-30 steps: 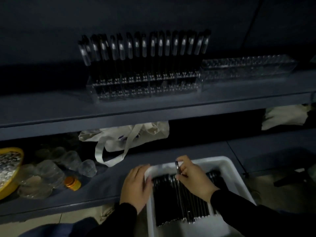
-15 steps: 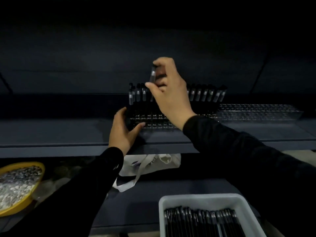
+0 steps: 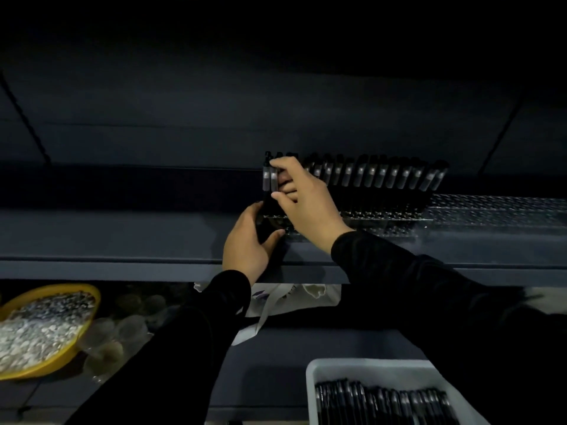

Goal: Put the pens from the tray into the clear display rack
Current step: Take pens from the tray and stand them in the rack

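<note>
Right hand (image 3: 310, 207) pinches a pen (image 3: 274, 179) standing upright, cap up, mid-frame; left hand (image 3: 248, 240) grips the rack's (image 3: 383, 217) end.

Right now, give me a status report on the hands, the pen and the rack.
Right hand pinches pen at rack's left end. Left hand grips rack corner. More pens wait in tray. Nothing in the way.
</note>
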Action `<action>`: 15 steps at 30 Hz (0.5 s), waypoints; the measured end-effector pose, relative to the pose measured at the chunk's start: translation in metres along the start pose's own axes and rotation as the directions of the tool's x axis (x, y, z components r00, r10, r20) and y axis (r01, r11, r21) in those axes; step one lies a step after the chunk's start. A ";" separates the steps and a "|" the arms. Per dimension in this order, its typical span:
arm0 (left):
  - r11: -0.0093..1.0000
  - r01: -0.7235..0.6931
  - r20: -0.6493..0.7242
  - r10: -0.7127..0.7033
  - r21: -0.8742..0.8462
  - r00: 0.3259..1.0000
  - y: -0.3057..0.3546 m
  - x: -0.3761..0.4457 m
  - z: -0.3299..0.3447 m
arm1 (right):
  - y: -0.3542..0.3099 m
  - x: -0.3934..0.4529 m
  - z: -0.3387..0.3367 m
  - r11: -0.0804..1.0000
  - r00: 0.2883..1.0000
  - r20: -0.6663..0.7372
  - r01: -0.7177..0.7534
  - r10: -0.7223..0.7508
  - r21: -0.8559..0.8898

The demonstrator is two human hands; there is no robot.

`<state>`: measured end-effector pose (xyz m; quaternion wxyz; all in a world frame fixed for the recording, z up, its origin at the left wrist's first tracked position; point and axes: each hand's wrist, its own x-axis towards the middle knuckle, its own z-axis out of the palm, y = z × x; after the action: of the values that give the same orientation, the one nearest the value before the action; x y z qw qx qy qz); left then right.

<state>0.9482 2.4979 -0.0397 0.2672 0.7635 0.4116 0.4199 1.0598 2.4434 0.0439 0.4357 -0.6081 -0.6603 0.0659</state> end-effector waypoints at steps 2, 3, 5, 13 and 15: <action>1.000 -0.004 0.001 0.004 0.028 1.000 0.000 0.000 0.001 | 0.001 -0.008 -0.004 0.999 1.000 0.002 -0.024 0.024 0.043; 0.999 -0.001 0.003 0.001 0.041 1.000 0.000 0.000 0.001 | 0.002 -0.015 -0.007 0.997 0.999 0.004 -0.042 0.041 0.061; 0.996 0.008 -0.008 -0.007 0.092 1.000 0.002 -0.006 0.003 | 0.009 -0.037 -0.015 0.992 0.997 0.000 -0.074 0.075 0.099; 0.907 -0.289 0.305 0.194 0.306 0.932 -0.038 -0.167 0.073 | 0.110 -0.214 -0.037 0.909 0.898 -0.146 -0.414 0.415 0.040; 0.938 -0.104 0.523 -0.091 0.331 0.847 -0.053 -0.205 0.099 | 0.144 -0.254 -0.026 0.808 0.805 -0.088 -0.590 0.587 0.001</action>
<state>0.9489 2.3447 -0.2160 0.2301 0.8858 0.3865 0.1143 1.1543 2.2492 -0.1547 0.4132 -0.7906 -0.4213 0.1634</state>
